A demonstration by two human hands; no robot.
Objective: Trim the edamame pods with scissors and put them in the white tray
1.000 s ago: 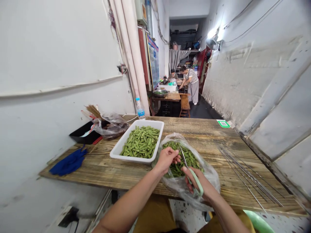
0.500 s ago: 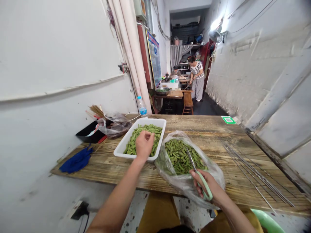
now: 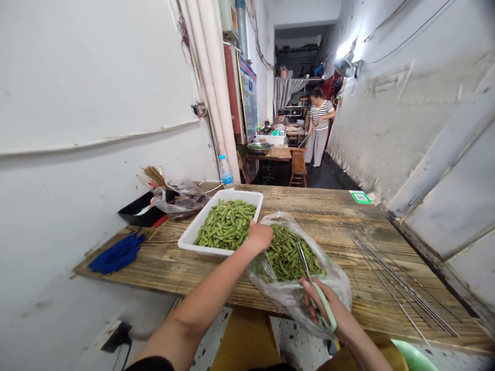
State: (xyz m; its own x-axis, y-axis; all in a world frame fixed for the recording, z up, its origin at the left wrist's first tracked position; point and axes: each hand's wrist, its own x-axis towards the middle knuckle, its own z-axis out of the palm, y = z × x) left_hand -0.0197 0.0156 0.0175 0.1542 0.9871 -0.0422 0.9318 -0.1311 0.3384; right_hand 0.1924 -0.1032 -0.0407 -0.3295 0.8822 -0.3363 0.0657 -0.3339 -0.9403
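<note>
My right hand [image 3: 325,304] is closed round the pale green handles of a pair of scissors [image 3: 304,262]. Their metal blades point away from me, over the edamame pods [image 3: 286,252] in a clear plastic bag [image 3: 340,275]. My left hand [image 3: 260,237] is at the bag's left edge, beside the near right corner of a white tray [image 3: 185,240]. It shows its back and a bit of thumb; the other fingers are hidden, and whether it holds a pod does not show. Edamame pods [image 3: 228,221] fill the tray, looking paler than those in the bag.
Several long metal skewers [image 3: 402,283] lie on the wooden table [image 3: 317,203] at right. To the left are a blue glove-like cloth [image 3: 116,253], a black box [image 3: 135,210] and a crumpled plastic bag [image 3: 187,198]. A water bottle [image 3: 226,174] stands behind the tray. Two people are farther back.
My left hand has moved right, from above the tray's pods to the bag's edge. The scissors stay in my right hand over the bag. The standing person at the back has shifted slightly.
</note>
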